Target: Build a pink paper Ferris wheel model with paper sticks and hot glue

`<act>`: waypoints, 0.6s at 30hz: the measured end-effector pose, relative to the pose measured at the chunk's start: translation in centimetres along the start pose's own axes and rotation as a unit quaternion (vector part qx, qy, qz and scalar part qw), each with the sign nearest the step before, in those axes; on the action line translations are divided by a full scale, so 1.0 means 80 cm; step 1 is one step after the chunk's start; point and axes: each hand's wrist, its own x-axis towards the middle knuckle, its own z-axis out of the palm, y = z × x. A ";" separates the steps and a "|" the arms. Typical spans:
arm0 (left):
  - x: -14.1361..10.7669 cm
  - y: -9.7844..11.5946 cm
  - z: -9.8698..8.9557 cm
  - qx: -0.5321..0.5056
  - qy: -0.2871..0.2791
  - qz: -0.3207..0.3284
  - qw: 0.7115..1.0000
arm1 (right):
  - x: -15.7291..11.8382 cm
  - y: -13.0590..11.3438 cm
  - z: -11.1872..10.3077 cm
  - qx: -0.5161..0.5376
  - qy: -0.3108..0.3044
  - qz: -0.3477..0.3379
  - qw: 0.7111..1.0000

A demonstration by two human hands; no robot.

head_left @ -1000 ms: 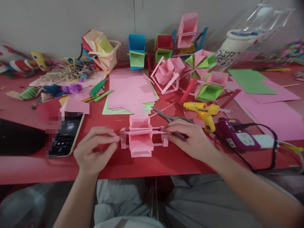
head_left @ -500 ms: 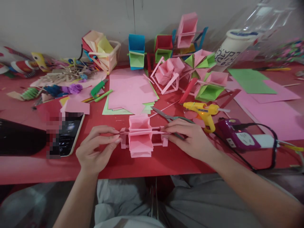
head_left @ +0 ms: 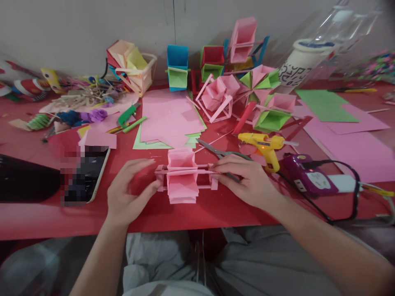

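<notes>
Pink paper model (head_left: 183, 176) on the red worktop (head_left: 185, 213) beside the glue gun (head_left: 265, 146): left hand (head_left: 129, 191) has just released its end, fingers spread; right hand (head_left: 247, 181) pinches the other.

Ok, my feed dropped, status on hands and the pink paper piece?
Left hand open, thumb at pink paper model. Right hand pinching its right end. Scissors, glue gun close behind.
</notes>
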 end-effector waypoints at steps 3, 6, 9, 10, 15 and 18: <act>0.001 -0.004 0.003 -0.015 -0.047 -0.015 0.999 | -0.001 0.002 0.000 -0.001 -0.006 0.009 1.000; 0.001 -0.007 0.005 -0.022 -0.052 -0.003 0.998 | -0.002 0.004 0.001 -0.005 -0.015 0.021 1.000; 0.001 -0.009 0.005 -0.026 -0.051 0.010 0.998 | -0.004 0.007 0.000 -0.012 -0.012 0.029 0.999; 0.000 -0.009 0.005 -0.025 -0.052 0.009 0.998 | -0.004 0.007 -0.001 -0.013 -0.010 0.028 0.999; -0.004 -0.010 0.002 -0.015 -0.062 -0.016 0.998 | -0.003 0.006 -0.004 -0.023 -0.001 0.019 1.000; -0.005 -0.010 0.001 -0.022 -0.062 -0.013 0.998 | -0.002 0.004 -0.004 -0.020 0.003 0.022 1.000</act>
